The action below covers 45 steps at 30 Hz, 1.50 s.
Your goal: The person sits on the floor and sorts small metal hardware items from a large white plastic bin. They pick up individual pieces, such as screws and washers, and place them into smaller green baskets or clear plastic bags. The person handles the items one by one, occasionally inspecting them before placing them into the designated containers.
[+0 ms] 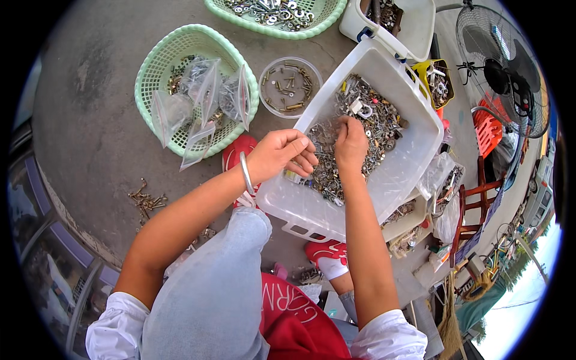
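Observation:
My left hand [284, 154], with a silver bangle [246, 173] at its wrist, hovers over the near left rim of a translucent plastic bin [398, 177]. Its fingers are loosely curled, and whether anything small lies in them is hidden. Inside the bin, my right hand [351, 146] reaches down to a heap of mixed screws, washers and small hardware [378, 112]. Its fingertips point away and are blurred, so I cannot tell what they hold. A round clear plastic tub [269, 104] with brass-coloured screws [294, 106] stands left of the bin.
A green plastic basket [143, 92] holds zip bags [204, 96] of hardware; another green basket [270, 31] holds washers and bolts. Loose bolts [147, 200] lie on the concrete floor [90, 148]. Right of the bin are a yellow container [420, 69], a fan [499, 74] and a wooden chair [477, 204].

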Each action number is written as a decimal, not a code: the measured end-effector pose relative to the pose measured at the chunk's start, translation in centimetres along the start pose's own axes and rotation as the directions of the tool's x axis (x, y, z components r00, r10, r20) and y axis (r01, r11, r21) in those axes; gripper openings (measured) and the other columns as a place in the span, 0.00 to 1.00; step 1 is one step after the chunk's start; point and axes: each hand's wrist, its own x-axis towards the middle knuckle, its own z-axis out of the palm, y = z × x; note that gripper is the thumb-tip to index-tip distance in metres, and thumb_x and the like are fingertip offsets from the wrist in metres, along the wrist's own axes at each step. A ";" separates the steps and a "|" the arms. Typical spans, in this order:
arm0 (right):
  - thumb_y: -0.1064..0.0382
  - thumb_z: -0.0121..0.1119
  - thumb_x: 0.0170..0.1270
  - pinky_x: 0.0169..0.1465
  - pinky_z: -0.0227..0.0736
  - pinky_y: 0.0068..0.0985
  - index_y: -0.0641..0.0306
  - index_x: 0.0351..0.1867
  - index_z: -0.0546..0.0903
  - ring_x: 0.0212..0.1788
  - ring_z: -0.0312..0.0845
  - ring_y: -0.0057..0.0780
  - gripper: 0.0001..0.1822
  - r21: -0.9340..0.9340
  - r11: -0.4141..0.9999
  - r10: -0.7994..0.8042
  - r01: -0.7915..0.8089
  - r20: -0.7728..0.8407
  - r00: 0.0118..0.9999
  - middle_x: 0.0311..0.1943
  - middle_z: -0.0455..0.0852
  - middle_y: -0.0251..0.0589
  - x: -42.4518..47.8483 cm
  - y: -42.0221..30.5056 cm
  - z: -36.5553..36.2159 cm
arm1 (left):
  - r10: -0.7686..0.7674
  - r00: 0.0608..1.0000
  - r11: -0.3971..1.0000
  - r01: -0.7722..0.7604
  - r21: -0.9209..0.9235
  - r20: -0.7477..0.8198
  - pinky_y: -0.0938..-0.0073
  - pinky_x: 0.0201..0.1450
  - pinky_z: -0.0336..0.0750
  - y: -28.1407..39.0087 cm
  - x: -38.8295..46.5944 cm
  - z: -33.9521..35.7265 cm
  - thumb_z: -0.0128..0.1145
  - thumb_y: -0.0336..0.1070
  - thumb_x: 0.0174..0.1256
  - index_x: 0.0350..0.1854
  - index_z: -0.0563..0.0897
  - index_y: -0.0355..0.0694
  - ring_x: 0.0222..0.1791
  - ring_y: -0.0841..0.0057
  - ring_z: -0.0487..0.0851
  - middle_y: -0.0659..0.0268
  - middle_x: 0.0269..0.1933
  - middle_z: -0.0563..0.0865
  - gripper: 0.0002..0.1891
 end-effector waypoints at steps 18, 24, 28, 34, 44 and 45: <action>0.64 0.62 0.54 0.38 0.72 0.34 0.66 0.30 0.80 0.31 0.78 0.42 0.07 -0.057 0.979 0.199 -0.195 0.074 0.977 0.30 0.81 0.45 1.2 -1.4 0.3 | -0.010 1.000 1.000 0.010 0.001 -0.004 0.73 0.39 0.83 0.3 -0.2 -0.1 0.45 0.41 0.73 0.43 0.75 0.31 0.34 0.72 0.85 0.55 0.37 0.84 0.15; 0.66 0.62 0.53 0.39 0.72 0.34 0.65 0.31 0.82 0.32 0.78 0.42 0.05 0.006 0.973 0.231 -0.232 0.072 0.970 0.31 0.81 0.45 0.8 0.0 0.4 | -0.014 1.000 1.000 0.014 -0.015 -0.004 0.72 0.39 0.83 0.3 -0.2 0.0 0.45 0.41 0.73 0.42 0.75 0.31 0.34 0.72 0.85 0.55 0.37 0.84 0.15; 0.68 0.62 0.51 0.39 0.72 0.34 0.63 0.32 0.82 0.32 0.78 0.41 0.05 0.018 0.955 0.293 -0.295 0.072 0.954 0.31 0.81 0.44 0.1 0.8 0.1 | 0.005 1.000 1.000 -0.005 -0.019 0.006 0.72 0.39 0.83 0.2 -0.2 -0.2 0.45 0.41 0.73 0.42 0.75 0.30 0.34 0.71 0.85 0.54 0.37 0.84 0.15; 0.68 0.64 0.50 0.38 0.73 0.32 0.62 0.31 0.82 0.32 0.78 0.39 0.06 0.013 0.977 0.214 -0.214 0.030 0.976 0.30 0.78 0.42 0.6 -0.9 0.3 | -0.002 1.000 1.000 0.002 -0.019 -0.002 0.73 0.39 0.83 0.1 -0.2 -0.2 0.44 0.40 0.73 0.42 0.75 0.31 0.34 0.72 0.85 0.55 0.37 0.84 0.15; 0.66 0.65 0.49 0.35 0.73 0.31 0.64 0.29 0.82 0.29 0.77 0.36 0.06 -0.013 0.981 0.195 -0.195 0.041 0.980 0.29 0.78 0.42 0.6 0.4 0.0 | -0.012 1.000 1.000 0.012 -0.023 0.005 0.73 0.38 0.83 0.3 -0.1 0.1 0.44 0.40 0.73 0.42 0.75 0.31 0.34 0.73 0.85 0.55 0.37 0.84 0.14; 0.66 0.64 0.49 0.35 0.73 0.30 0.64 0.29 0.82 0.28 0.77 0.35 0.06 0.017 0.974 0.225 -0.226 0.046 0.973 0.29 0.78 0.42 0.7 0.3 -0.2 | -0.013 1.000 1.000 0.013 -0.023 0.011 0.73 0.38 0.83 0.4 -0.1 0.3 0.44 0.40 0.73 0.42 0.75 0.31 0.34 0.73 0.85 0.55 0.37 0.84 0.14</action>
